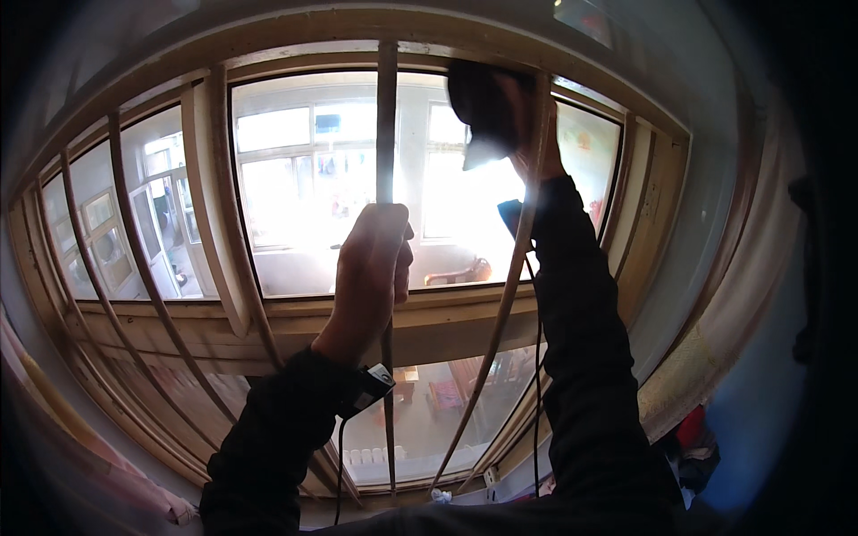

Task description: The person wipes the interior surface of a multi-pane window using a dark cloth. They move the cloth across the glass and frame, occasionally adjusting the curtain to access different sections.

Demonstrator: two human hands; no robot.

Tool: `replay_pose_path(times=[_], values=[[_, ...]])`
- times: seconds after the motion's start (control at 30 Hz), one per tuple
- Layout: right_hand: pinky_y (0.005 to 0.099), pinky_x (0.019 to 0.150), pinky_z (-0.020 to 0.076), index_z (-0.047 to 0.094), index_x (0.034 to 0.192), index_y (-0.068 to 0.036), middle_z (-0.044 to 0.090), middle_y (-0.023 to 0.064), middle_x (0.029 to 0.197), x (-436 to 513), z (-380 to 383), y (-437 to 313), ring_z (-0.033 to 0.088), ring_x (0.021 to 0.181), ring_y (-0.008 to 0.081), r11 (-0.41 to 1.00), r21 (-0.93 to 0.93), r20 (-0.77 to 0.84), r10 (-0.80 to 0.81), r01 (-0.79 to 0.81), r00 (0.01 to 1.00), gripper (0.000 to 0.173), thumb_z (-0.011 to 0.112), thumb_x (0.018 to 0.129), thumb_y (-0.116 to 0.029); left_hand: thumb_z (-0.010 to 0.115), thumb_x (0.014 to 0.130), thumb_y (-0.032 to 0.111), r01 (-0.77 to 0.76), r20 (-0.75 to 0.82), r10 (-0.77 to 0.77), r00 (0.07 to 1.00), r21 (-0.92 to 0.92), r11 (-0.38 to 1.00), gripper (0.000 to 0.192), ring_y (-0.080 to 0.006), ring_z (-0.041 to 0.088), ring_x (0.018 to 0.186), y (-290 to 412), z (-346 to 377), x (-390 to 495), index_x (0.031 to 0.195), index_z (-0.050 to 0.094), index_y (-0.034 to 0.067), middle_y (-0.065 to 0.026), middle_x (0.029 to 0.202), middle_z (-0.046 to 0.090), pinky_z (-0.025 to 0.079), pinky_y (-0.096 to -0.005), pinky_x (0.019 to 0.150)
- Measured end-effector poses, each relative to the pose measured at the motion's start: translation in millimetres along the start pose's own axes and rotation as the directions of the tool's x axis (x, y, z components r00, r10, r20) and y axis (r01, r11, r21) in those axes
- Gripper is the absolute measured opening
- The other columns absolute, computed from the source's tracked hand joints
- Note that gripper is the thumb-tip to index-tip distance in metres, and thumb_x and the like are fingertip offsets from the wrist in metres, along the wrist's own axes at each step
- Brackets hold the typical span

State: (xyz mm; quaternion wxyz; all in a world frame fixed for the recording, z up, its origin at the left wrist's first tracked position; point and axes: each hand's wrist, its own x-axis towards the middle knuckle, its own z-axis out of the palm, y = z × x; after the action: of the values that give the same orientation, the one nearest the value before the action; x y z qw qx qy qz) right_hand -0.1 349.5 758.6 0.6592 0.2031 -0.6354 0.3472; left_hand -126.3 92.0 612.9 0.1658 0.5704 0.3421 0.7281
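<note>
My left hand [375, 261] is closed around a vertical window bar [387, 134] in the middle of the view. Reaching through the bars at the upper right, my right hand [529, 127] is at a dark cloth [486, 110] against the large window pane [301, 201]. Part of that hand lies behind another bar [516, 268], and the cloth hides its fingers; it looks pressed on the cloth. A small black device [369, 388] with a cable sits at my left wrist, and another [511, 216] is by my right wrist.
More bars [144, 261] cross the window at the left. A wooden frame [436, 315] surrounds the panes, with a lower pane [429, 429] beneath. Curtains hang at the left [87, 442] and right [710, 335]. Two black cables [538, 402] run down from the wrists. Bundled fabric [697, 449] lies at lower right.
</note>
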Motion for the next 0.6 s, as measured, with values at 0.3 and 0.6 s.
replay_pose_path(times=[0.3, 0.6], values=[[0.0345, 0.092, 0.0645, 0.072, 0.128, -0.001, 0.080, 0.0094, 0.117, 19.9, -150.4, 9.3, 0.079, 0.101, 0.0216, 0.825, -0.559, -0.403, -0.356, 0.081, 0.843, 0.026, 0.059, 0.112, -0.016, 0.048, 0.118, 0.050, 0.015, 0.000, -0.015, 1.000, -0.018, 1.000, 0.040, -0.0030, 0.028, 0.043, -2.6, 1.3, -1.6, 0.098, 0.050, 0.016, 0.0095, 0.058, 0.035, 0.026, -0.0246, 0.039], [0.0397, 0.090, 0.0597, 0.070, 0.130, -0.001, 0.078, 0.0162, 0.107, -0.7, -13.1, 9.7, 0.076, 0.100, 0.0287, 0.642, -0.661, 0.165, -0.380, 0.388, 0.910, 0.044, 0.084, 0.099, -0.028, 0.048, 0.118, 0.049, 0.056, -0.004, -0.057, 0.998, -0.049, 0.997, 0.038, -0.0023, 0.026, 0.044, -1.6, 1.0, -1.3, 0.097, 0.049, 0.018, 0.0104, 0.059, 0.033, 0.023, -0.0245, 0.039]])
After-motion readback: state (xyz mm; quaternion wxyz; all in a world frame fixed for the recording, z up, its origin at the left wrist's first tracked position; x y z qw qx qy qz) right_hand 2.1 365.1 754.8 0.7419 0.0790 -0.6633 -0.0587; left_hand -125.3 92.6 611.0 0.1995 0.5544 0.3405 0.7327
